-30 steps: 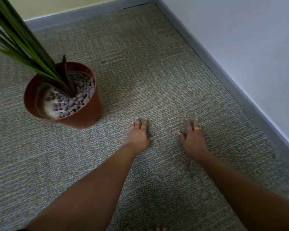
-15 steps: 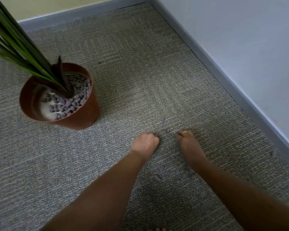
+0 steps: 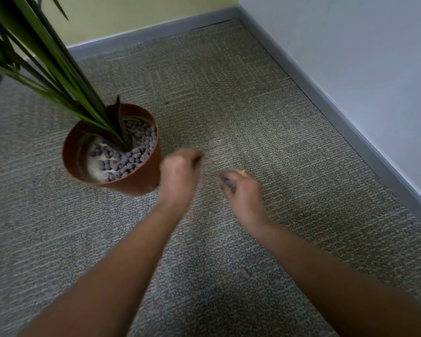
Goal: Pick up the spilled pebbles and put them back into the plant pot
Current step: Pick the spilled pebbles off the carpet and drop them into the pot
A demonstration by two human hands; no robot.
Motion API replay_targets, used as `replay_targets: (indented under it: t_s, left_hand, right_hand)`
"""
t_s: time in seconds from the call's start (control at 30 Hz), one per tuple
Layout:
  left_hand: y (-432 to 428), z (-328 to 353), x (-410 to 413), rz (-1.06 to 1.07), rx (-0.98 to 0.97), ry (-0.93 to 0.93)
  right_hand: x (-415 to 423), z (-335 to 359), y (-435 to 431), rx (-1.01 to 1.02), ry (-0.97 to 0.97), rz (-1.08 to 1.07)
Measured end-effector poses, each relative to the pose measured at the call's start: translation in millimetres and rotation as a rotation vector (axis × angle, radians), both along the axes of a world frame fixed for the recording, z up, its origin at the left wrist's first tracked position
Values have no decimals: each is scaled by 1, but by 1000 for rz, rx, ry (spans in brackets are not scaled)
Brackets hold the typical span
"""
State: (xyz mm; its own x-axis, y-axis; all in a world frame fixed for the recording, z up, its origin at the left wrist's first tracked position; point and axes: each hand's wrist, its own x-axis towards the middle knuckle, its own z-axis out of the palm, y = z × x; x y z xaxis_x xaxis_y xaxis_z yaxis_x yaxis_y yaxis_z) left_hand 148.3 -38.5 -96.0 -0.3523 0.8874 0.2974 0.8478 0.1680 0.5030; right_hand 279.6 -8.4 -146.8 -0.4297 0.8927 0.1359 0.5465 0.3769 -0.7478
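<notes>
Head view looks down at a nubby grey-beige loop carpet [image 3: 265, 122] in a corner with a smooth grey baseboard [image 3: 331, 103]. Round terracotta-coloured plant pot [image 3: 141, 181] sits on the floor, smooth-sided and tilted a bit, with long glossy green leaves [image 3: 58, 64] and a lumpy layer of greyish-purple pebbles [image 3: 131, 156] around a bare pale patch. Left hand [image 3: 178, 178] is curled into a loose fist just beside the pot's rim, pretty blurry, so I can't tell what's in that grip. Right hand [image 3: 241, 190] is cupped closed nearby, with small rounded pebbles peeking out. A few stray pebbles [image 3: 244, 272] lie on the carpet between the forearms.
</notes>
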Motion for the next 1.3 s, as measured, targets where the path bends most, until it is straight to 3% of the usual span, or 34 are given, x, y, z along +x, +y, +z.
replay_targets:
  t_s: [0.1,0.27,0.37,0.5,0.67,0.87,0.93,1.1,1.3]
  left_hand:
    - [-6,25,-47,231,78,-52]
    - [-35,19,-94,432,8,-30]
    - [-46,6,-101,466,-21,-52]
    - [-47,-1,-102,509,-39,-41]
    - [-40,2,-80,347,133,-53]
    - [-20,-16,-19,124,121,51]
    - [-11,-28,5,-18,44,-10]
    - [2,-73,67,-359,-434,-113]
    - [24,-97,105,-461,-797,-14]
  right_hand:
    - [-42,27,5,-10,182,79]
    - [-107,56,2,-103,401,170]
    - [-134,58,-2,-108,375,250]
    - [-147,51,1,-90,177,350]
    - [-132,48,0,-14,125,377]
    - [-55,23,5,19,142,255]
    - [-21,8,6,-11,59,184]
    - [67,-27,-2,-120,-198,6]
    - [140,-48,-18,-260,-444,-38]
